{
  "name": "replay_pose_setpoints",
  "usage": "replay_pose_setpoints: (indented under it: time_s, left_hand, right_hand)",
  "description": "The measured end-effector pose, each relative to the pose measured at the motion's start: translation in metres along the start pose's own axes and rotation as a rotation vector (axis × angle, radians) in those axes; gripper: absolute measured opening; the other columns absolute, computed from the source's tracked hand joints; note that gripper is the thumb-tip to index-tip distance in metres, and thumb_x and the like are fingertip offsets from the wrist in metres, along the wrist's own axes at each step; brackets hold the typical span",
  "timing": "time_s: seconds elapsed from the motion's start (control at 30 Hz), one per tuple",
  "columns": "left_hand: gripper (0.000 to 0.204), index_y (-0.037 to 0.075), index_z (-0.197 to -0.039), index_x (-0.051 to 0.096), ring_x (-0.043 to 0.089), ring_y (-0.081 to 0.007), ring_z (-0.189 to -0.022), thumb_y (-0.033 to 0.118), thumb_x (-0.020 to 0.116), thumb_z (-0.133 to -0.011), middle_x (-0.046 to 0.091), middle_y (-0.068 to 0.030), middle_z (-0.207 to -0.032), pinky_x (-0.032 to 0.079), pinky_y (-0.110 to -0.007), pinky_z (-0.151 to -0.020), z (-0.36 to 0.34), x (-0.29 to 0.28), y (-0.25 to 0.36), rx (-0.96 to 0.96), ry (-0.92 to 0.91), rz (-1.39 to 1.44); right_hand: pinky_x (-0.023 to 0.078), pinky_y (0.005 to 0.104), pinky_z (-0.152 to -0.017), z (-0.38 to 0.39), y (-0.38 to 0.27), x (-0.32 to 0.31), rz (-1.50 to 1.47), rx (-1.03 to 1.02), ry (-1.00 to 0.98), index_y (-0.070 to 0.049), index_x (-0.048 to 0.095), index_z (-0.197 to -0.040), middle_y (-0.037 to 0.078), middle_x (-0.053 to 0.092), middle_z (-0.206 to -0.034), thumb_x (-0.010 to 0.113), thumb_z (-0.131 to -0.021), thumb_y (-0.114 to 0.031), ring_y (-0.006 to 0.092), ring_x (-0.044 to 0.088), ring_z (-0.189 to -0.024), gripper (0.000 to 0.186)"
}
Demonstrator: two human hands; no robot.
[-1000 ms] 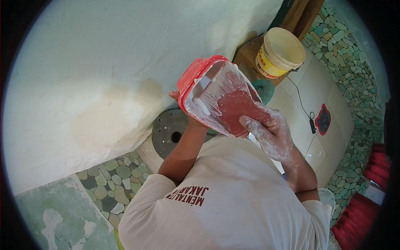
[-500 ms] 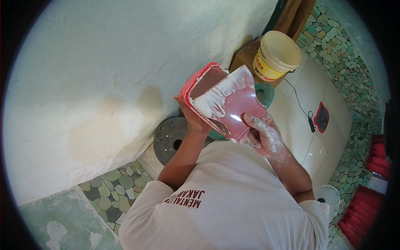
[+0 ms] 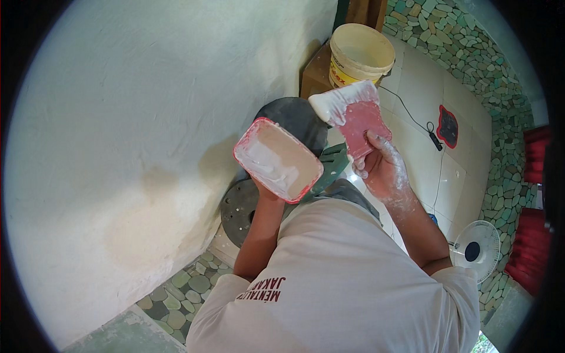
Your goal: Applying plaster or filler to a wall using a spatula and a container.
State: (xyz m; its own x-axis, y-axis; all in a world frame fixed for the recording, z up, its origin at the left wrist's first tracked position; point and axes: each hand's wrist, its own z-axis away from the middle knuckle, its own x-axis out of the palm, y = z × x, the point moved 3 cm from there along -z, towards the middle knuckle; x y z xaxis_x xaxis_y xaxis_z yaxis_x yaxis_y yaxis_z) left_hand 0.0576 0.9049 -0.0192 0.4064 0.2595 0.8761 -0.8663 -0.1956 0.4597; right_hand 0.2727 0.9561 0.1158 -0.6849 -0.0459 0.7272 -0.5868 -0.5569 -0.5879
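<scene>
My left hand [image 3: 267, 191] grips a red-rimmed plastic tub [image 3: 276, 156] from underneath, its open top facing up with white paste smeared inside. My fingers under it are mostly hidden. To its right, my right hand [image 3: 384, 170], dusted white, pinches the lower part of a flat, pink spreader [image 3: 362, 123] between thumb and fingers. Thick white paste coats the spreader's upper edge. The spreader is held apart from the tub, up and to the right of it.
A wall [image 3: 135, 94] runs along my left. Beyond my hands are dark round discs [image 3: 285, 109], a green plastic stool [image 3: 334, 156] and a pale bucket [image 3: 362, 53] on a wooden box [image 3: 312, 76]. A corded strip [image 3: 435, 138], red-edged mat [image 3: 447, 126] and fan [image 3: 474, 250] lie right.
The spreader has lifted off the tub and moved right and up in my right hand. The tub has moved slightly down-left and turned, its open inside facing me. The view has shifted.
</scene>
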Motion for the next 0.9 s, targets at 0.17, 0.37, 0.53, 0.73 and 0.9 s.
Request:
replay_pose_setpoints:
  time_s: [0.17,0.37,0.53,0.73,0.9]
  left_hand:
    - [0.068,0.015,-0.138,0.035,0.048,-0.0325,-0.119,0.060,0.039,-0.087,0.047,-0.0129,-0.133,0.040,-0.054,-0.098,-0.002,-0.034,-0.009,-0.027,0.097,-0.002]
    - [0.071,0.014,-0.140,0.032,0.045,-0.0381,-0.121,0.061,0.037,-0.087,0.046,-0.0139,-0.134,0.033,-0.057,-0.101,0.008,-0.024,0.000,-0.027,0.134,0.259]
    - [0.069,0.014,-0.141,0.031,0.043,-0.0352,-0.123,0.060,0.035,-0.089,0.036,-0.0140,-0.142,0.031,-0.055,-0.104,0.017,-0.002,0.014,-0.022,0.394,0.032]
    - [0.071,0.012,-0.142,0.028,0.035,-0.0338,-0.129,0.058,0.038,-0.089,0.030,-0.0153,-0.145,0.024,-0.054,-0.109,0.005,0.052,0.020,0.128,0.145,0.026]
    - [0.071,0.008,-0.140,0.029,0.041,-0.0352,-0.123,0.057,0.040,-0.090,0.036,-0.0164,-0.139,0.032,-0.054,-0.105,-0.011,0.091,0.003,0.200,0.300,0.016]
  right_hand:
    - [0.039,0.0271,-0.049,-0.030,-0.010,-0.033,-0.035,0.002,0.122,-0.009,0.051,-0.108,0.006,0.063,-0.090,0.054,-0.091,-0.025,0.0150,0.060,-0.071,0.024]
    - [0.044,0.0285,-0.063,-0.105,-0.011,-0.062,-0.048,0.117,0.119,-0.014,0.052,-0.113,0.002,0.064,-0.101,0.058,-0.088,-0.023,0.0137,0.061,-0.083,0.027]
    - [0.049,0.0320,-0.070,-0.203,-0.009,-0.090,-0.061,0.168,0.027,-0.011,0.049,-0.115,0.005,0.062,-0.103,0.061,-0.087,-0.020,0.0180,0.059,-0.094,0.032]
    - [0.052,0.0404,-0.080,-0.342,0.023,-0.147,-0.115,0.263,0.168,-0.010,0.050,-0.115,0.009,0.058,-0.108,0.056,-0.089,-0.015,0.0227,0.058,-0.096,0.027]
    - [0.053,0.0430,-0.080,-0.424,0.057,-0.197,-0.089,0.339,0.153,-0.008,0.051,-0.112,0.010,0.059,-0.105,0.057,-0.088,-0.014,0.0228,0.058,-0.094,0.025]
